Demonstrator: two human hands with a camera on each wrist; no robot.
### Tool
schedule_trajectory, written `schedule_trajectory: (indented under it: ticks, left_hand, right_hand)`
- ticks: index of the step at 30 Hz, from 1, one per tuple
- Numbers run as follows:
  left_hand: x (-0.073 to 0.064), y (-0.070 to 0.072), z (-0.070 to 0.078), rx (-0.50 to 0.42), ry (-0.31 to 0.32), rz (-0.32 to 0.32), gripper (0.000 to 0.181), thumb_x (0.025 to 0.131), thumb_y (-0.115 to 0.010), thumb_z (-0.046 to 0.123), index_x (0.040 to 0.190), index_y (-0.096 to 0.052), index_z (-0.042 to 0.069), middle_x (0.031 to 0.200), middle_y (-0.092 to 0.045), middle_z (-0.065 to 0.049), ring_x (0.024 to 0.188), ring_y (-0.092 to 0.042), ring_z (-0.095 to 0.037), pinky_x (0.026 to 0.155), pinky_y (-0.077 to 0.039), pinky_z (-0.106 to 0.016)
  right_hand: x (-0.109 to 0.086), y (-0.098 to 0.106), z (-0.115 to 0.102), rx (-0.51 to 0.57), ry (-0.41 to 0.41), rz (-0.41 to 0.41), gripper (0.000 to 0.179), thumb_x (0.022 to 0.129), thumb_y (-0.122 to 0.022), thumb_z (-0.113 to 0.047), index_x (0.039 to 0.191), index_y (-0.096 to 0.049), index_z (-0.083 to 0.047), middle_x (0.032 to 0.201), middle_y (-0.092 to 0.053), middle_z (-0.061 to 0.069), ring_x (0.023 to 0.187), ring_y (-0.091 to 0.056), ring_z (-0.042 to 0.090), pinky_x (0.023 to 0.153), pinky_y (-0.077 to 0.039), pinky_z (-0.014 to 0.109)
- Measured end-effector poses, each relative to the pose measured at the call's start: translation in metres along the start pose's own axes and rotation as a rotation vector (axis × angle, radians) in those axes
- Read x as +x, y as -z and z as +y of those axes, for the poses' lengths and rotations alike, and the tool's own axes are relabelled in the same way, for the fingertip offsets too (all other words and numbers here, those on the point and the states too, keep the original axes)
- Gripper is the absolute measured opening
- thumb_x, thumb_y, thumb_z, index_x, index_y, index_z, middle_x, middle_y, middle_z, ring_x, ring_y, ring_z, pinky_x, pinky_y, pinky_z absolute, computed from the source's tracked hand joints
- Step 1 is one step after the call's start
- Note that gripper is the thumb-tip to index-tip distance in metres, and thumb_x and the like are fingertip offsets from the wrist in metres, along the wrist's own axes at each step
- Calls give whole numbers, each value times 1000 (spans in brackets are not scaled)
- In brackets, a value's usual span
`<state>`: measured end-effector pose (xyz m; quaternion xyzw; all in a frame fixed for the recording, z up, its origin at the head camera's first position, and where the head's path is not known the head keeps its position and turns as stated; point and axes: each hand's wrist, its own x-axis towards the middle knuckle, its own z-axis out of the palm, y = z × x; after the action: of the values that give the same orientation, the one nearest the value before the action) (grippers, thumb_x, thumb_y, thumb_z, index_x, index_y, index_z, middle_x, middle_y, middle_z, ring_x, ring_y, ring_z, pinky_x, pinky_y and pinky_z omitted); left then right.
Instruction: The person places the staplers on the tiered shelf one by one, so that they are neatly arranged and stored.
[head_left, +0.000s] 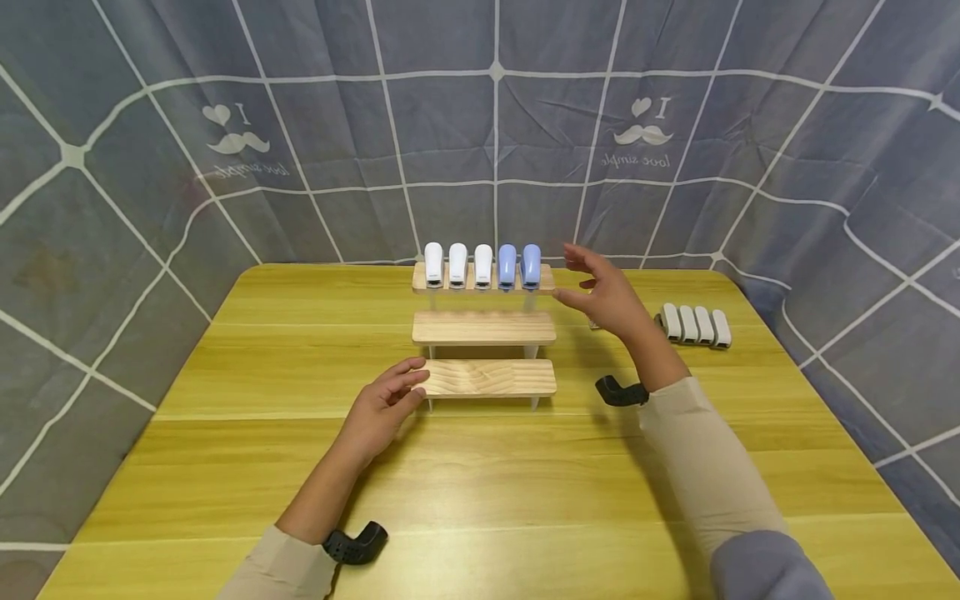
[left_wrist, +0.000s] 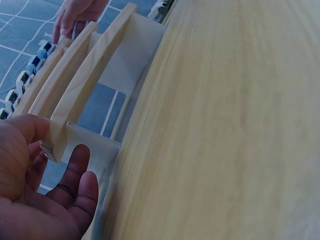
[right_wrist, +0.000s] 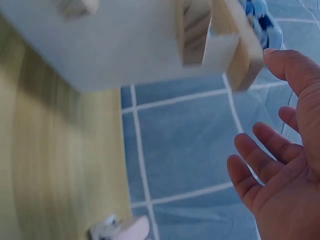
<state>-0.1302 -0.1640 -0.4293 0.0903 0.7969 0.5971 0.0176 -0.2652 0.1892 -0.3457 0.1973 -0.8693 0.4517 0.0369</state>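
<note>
A three-tier wooden display stand (head_left: 483, 329) with pale side supports is on the table. On its top board stand three white staplers (head_left: 457, 265) and two blue staplers (head_left: 530, 265) in a row. My left hand (head_left: 381, 412) grips the left end of the lowest board (left_wrist: 75, 95), thumb at the front edge, other fingers loosely bent by the support. At the top board's right end, my right hand (head_left: 611, 300) has its thumb tip at the corner beside the blue stapler. Its other fingers (right_wrist: 260, 160) are spread, bent a little, and hold nothing.
Several light staplers (head_left: 697, 325) lie in a row on the table (head_left: 480, 500) to the right, beyond my right forearm. A grey-blue curtain with white lines (head_left: 435, 125) hangs around the table's back and sides. Black wrist mounts (head_left: 356, 546) stick out from both wrists.
</note>
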Motion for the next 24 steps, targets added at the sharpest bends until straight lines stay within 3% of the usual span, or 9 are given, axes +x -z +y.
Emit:
schedule_trajectory:
  ticks: [13, 24]
  left_hand:
    - [1, -1, -3, 10, -14, 1, 33, 100, -62, 16, 130, -64, 2, 147, -49, 1, 133, -47, -23, 93, -43, -17]
    - [0, 0, -2, 11, -9, 4, 33, 100, -62, 16, 130, -65, 3, 147, -49, 1, 133, -46, -23, 93, -44, -18]
  right_hand:
    - [-30, 22, 56, -35, -150, 25, 71, 96, -68, -19, 155, -31, -7, 155, -35, 17, 137, -37, 38, 106, -35, 56]
    - [-37, 30, 90, -33, -258, 52, 74, 96, -69, -26, 156, -31, -6, 154, -35, 20, 140, -33, 39, 108, -32, 57]
